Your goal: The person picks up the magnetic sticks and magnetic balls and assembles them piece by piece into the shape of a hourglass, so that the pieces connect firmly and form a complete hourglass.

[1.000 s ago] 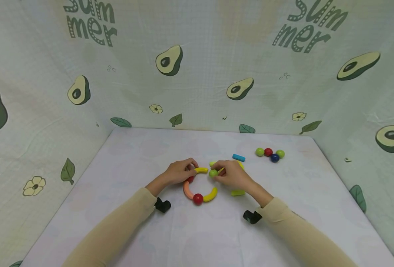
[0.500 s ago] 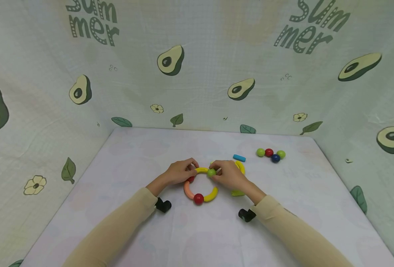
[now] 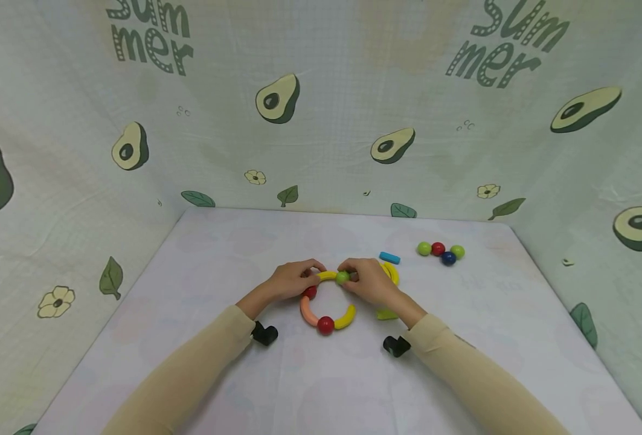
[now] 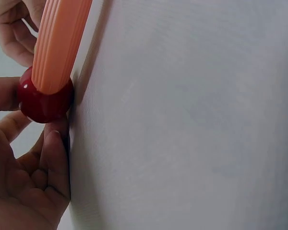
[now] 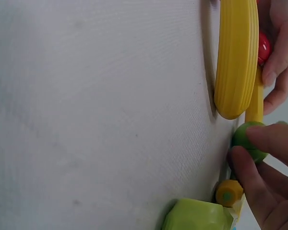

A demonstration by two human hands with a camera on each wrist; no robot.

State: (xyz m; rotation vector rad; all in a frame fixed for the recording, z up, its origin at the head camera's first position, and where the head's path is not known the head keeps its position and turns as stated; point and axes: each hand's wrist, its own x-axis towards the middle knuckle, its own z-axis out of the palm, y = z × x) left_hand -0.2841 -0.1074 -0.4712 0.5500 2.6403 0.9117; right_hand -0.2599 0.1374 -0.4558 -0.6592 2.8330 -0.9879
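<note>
Nearby lies a blue stick (image 3: 390, 258); left hand (image 3: 292, 281) pinches a yellow arc (image 3: 328, 275), right hand (image 3: 372, 281) a green ball (image 3: 342, 278).

glossy red round ball (image 4: 44, 108); ribbed salmon-orange curved bar (image 4: 62, 43); ribbed yellow curved bar (image 5: 236, 57); light-green round ball (image 3: 342, 278); dark-blue round ball (image 3: 448, 258); bright-blue short bar (image 3: 389, 258); beige fabric sleeve (image 3: 190, 368); pale-green cloth backdrop (image 3: 331, 48), printed with green-and-cream avocados (image 3: 278, 98), green leaves (image 3: 288, 196), cream flowers (image 3: 255, 177), grey-green lettering (image 3: 156, 50).

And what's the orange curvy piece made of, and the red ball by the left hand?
The orange curved piece looks like satin-finish plastic: even colour, with straight moulded ridges along its length. The red ball looks smooth and glossy, with a small bright highlight; it could be plastic or painted metal.
</note>
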